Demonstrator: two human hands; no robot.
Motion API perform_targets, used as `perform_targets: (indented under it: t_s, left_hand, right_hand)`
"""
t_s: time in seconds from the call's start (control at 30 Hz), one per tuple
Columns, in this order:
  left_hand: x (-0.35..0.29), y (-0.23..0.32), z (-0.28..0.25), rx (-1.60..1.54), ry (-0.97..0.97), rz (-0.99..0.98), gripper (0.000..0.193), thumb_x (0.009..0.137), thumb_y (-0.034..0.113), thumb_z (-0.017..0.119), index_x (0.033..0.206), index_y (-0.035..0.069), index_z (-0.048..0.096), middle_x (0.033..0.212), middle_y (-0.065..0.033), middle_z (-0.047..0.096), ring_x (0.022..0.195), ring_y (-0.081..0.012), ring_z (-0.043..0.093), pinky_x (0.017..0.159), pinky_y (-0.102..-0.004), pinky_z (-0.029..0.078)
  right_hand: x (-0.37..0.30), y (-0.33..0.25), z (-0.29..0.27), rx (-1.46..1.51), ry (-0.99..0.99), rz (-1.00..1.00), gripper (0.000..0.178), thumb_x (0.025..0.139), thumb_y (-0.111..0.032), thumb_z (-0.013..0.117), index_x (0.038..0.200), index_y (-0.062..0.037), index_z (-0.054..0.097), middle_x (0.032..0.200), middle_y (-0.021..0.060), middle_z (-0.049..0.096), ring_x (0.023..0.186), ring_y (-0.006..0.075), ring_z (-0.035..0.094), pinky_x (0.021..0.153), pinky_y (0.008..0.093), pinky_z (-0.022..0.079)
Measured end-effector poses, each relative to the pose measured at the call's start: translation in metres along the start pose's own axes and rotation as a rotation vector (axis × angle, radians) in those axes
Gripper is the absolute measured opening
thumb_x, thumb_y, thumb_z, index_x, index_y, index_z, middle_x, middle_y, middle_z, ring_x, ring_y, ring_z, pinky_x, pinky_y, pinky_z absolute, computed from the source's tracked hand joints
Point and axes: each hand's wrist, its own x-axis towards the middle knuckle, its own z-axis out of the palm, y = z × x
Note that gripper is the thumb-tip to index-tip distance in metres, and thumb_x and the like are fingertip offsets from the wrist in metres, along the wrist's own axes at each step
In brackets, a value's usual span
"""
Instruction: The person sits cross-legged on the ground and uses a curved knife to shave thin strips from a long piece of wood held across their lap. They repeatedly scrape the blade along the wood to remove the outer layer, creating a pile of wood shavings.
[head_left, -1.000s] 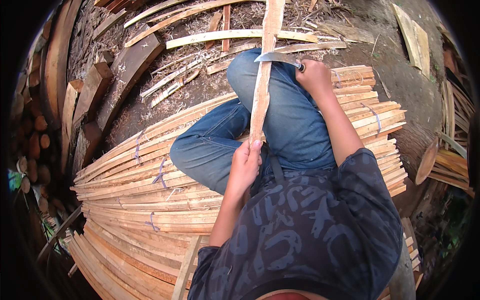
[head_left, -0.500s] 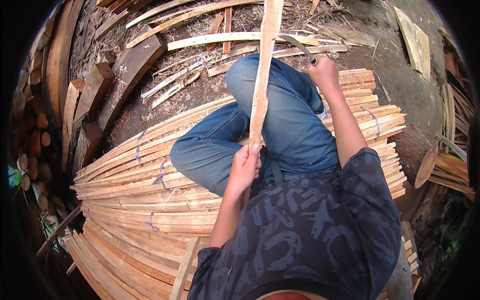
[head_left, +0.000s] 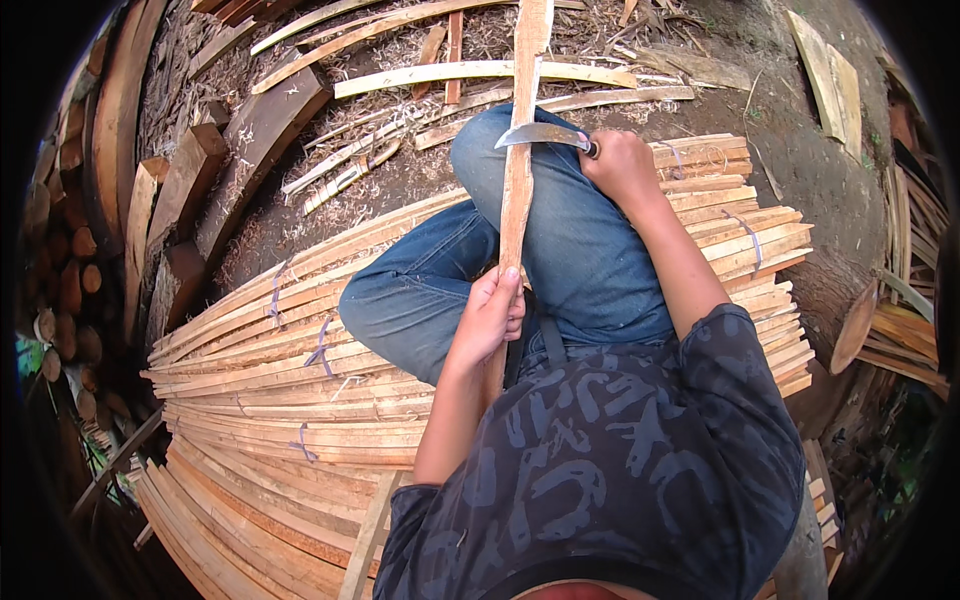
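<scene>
My left hand [head_left: 490,313] is closed around a long, rough wooden strip [head_left: 517,205], near its lower end. The strip runs away from me past my bent knee, and its far end leaves the picture at the top. My right hand [head_left: 622,166] grips the dark handle of a curved knife [head_left: 540,133]. Its blade lies across the strip just beyond the knee, pointing left; whether the edge bites into the wood I cannot tell. I sit cross-legged in blue jeans [head_left: 590,240].
Bundles of thin wooden sticks [head_left: 350,385], bound with purplish ties, lie beneath and beside me. A sheathed tool [head_left: 350,178] rests on the shaving-strewn ground ahead. Thick timber beams [head_left: 262,150] stand at the left. Two pale boards [head_left: 828,85] lie far right.
My right hand has brought the knife left and nearer, from beside the strip to across it. My left hand and the strip have shifted slightly, the far end tilting left.
</scene>
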Motion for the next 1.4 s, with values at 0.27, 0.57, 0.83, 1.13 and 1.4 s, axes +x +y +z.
perform_targets:
  t_s: [0.27, 0.57, 0.83, 1.13, 1.4]
  left_hand:
    - [0.000, -0.005, 0.011, 0.282, 0.192, 0.155, 0.029, 0.102, 0.033, 0.046, 0.091, 0.008, 0.053, 0.060, 0.0029, 0.045, 0.045, -0.0035, 0.038, 0.039, -0.0208, 0.032]
    - [-0.003, 0.000, 0.023, 0.550, 0.334, 0.262, 0.032, 0.102, 0.028, 0.046, 0.087, 0.001, 0.054, 0.060, -0.0042, 0.049, 0.055, -0.0109, 0.048, 0.052, -0.0306, 0.040]
    - [0.004, -0.008, 0.018, 0.536, 0.289, 0.314, 0.027, 0.103, 0.031, 0.044, 0.098, 0.007, 0.055, 0.060, 0.0039, 0.044, 0.047, -0.0027, 0.039, 0.040, -0.0209, 0.033]
    - [0.003, -0.008, 0.020, 0.534, 0.326, 0.345, 0.028, 0.103, 0.032, 0.045, 0.098, 0.007, 0.055, 0.060, 0.0042, 0.042, 0.046, -0.0024, 0.038, 0.039, -0.0208, 0.032]
    - [0.007, 0.002, -0.001, 0.099, 0.043, 0.044, 0.029, 0.103, 0.036, 0.044, 0.087, 0.012, 0.048, 0.060, 0.0049, 0.039, 0.045, -0.0028, 0.033, 0.039, -0.0204, 0.028]
  right_hand:
    - [0.010, -0.010, -0.012, -0.098, -0.125, 0.122, 0.021, 0.075, -0.023, 0.066, 0.074, -0.0023, 0.070, 0.073, 0.0225, 0.067, 0.072, 0.0394, 0.067, 0.069, 0.0474, 0.055]
    - [0.024, 0.001, 0.010, -0.077, -0.048, 0.195, 0.020, 0.069, -0.022, 0.067, 0.076, -0.0037, 0.071, 0.080, 0.0216, 0.068, 0.079, 0.0386, 0.068, 0.073, 0.0457, 0.056]
    - [0.051, 0.013, -0.007, -0.234, 0.036, 0.143, 0.024, 0.068, -0.026, 0.070, 0.078, -0.0050, 0.071, 0.077, 0.0202, 0.069, 0.076, 0.0363, 0.069, 0.072, 0.0448, 0.056]
    - [0.094, 0.030, -0.022, -0.332, 0.082, 0.134, 0.021, 0.072, -0.020, 0.065, 0.080, -0.0013, 0.070, 0.083, 0.0207, 0.070, 0.080, 0.0357, 0.069, 0.070, 0.0447, 0.056]
    - [-0.005, -0.007, -0.008, -0.037, -0.128, 0.126, 0.025, 0.079, -0.028, 0.065, 0.075, -0.0044, 0.071, 0.076, 0.0220, 0.068, 0.076, 0.0388, 0.068, 0.072, 0.0480, 0.054]
